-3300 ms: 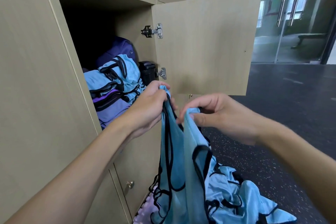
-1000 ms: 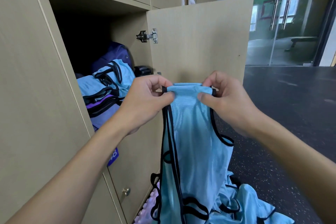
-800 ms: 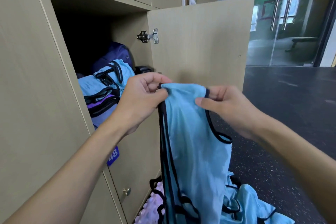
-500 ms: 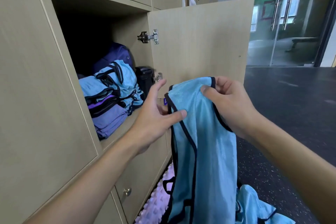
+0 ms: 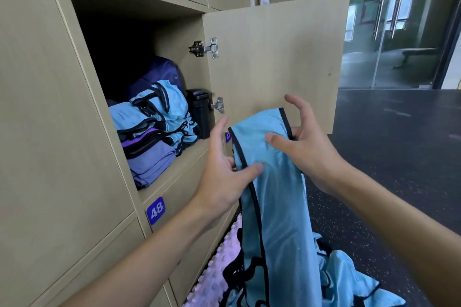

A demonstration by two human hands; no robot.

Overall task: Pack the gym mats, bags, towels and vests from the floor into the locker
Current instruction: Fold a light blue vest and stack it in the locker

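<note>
Head view.

1. Hands. My left hand (image 5: 224, 172) pinches the left, black-trimmed edge of the blue vest (image 5: 272, 182): the thumb lies on the front of the cloth and the fingertips show behind the trim. My right hand (image 5: 306, 147) holds the top of the vest, thumb pressed on the front, with the other fingers spread and loosely bent behind it.

2. Task item. The vest hangs between both hands just in front of the open door (image 5: 272, 57). Its long axis runs vertically, from the hands down to the floor (image 5: 386, 157). Its lower end meets the loose vests (image 5: 349, 279) lying there, beside a pink knobbed mat (image 5: 219, 269).

3. Target. The locker (image 5: 174, 169) stands open to the left of the hands, with its shelf at about hand height. Folded vests (image 5: 159, 112) sit on purple towels (image 5: 149, 159) at the shelf's front edge. A dark bag (image 5: 159, 72) lies behind them, and a black container (image 5: 198, 112) stands at the right edge near the lower hinge.

4. Governing relation. The left hand is the nearer one to the opening. In my judgement, the hanging length must first be folded short. The top of the existing stack, left of and a little above the hands, appears to be the free space.
</note>
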